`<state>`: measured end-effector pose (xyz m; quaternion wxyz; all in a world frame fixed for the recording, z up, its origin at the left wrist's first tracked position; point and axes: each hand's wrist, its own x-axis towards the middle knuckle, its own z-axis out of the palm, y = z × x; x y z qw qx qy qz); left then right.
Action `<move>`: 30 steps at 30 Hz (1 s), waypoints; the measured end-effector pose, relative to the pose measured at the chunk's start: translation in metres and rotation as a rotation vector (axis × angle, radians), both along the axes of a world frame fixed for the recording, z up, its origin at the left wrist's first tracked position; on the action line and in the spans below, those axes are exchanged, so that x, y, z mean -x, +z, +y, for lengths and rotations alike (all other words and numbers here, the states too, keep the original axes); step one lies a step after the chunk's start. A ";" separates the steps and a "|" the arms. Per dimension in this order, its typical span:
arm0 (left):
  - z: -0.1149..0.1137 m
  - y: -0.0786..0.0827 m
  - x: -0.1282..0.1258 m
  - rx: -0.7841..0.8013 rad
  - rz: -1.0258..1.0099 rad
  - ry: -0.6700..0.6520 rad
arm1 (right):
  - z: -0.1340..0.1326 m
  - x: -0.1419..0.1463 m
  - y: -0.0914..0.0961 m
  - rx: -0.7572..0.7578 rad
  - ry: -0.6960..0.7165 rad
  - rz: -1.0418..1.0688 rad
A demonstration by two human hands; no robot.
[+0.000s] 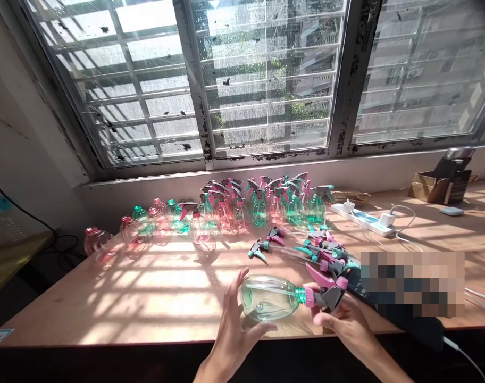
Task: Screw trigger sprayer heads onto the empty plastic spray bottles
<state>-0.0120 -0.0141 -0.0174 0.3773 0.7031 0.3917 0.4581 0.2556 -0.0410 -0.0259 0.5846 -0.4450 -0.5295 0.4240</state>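
Observation:
A clear green spray bottle lies sideways in front of me, its neck to the right. A pink-collared grey trigger head sits on the neck, and its tube shows inside the bottle. My left hand cups the bottle's base, thumb below and fingers behind. With thumb and fingers, my right hand grips the trigger head; some of those fingers are hidden behind it. Beyond the bottle lie several loose trigger heads in pink, teal and grey.
Several spray bottles with heads stand along the wall below the window. To their left are several open pink and green bottles. A power strip, a cardboard box and a dark object with a cable are on the right.

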 end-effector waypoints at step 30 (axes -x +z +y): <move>0.010 0.012 -0.001 0.167 0.000 -0.053 | 0.003 -0.004 0.018 0.205 0.227 0.078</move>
